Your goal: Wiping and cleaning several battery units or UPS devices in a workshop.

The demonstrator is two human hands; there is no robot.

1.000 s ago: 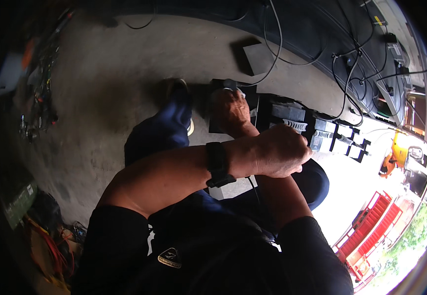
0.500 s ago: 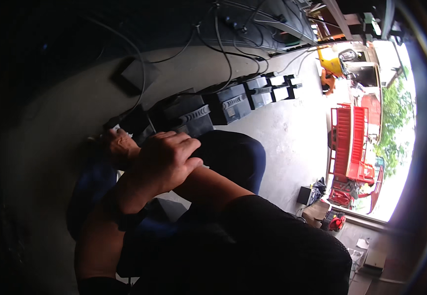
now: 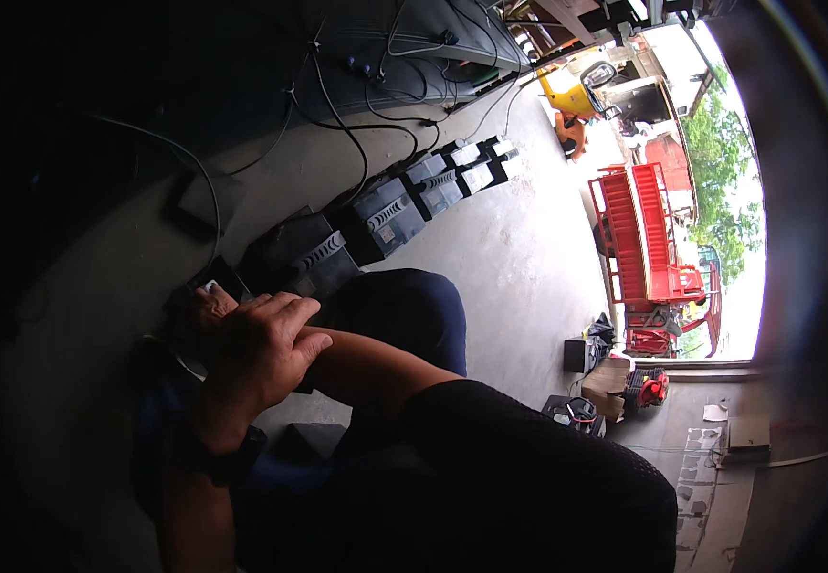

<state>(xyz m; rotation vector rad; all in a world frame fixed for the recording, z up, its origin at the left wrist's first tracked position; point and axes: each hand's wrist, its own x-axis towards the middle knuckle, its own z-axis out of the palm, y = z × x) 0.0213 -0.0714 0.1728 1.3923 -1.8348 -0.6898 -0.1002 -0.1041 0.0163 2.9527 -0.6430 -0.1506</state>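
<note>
Turned view: since the earlier frame the head has swung right, so boxes and hands sit further left; the arms stay crossed.
Cable: a dark cable [image 3: 161, 140] drops across a square block [image 3: 209, 202] toward the right hand, and could snag.
Right hand: this hand [image 3: 209, 310] reaches under the left arm to the floor's [image 3: 528, 239] shadowed left side, fingers bent over the end box [image 3: 230, 275]; whether they pinch anything I cannot tell.
End box: at the row's lower-left end, beside the next box; probably stiff and weighty, better taken by opposite sides, its handle, if any, being hidden.
Left hand: this hand [image 3: 266, 334] lies over the right forearm, fingers loosely bent, thumb apart, nothing visible in it; it blocks the sight line.
Handled boxes: neighbouring dark boxes [image 3: 285, 244] run toward the upper right; their grey handles [image 3: 323, 250] look the natural hold.
Knee: the right knee [image 3: 414, 310] crowds the row's near side.
Doorway edge: a red cart [image 3: 638, 229] stands well apart.
</note>
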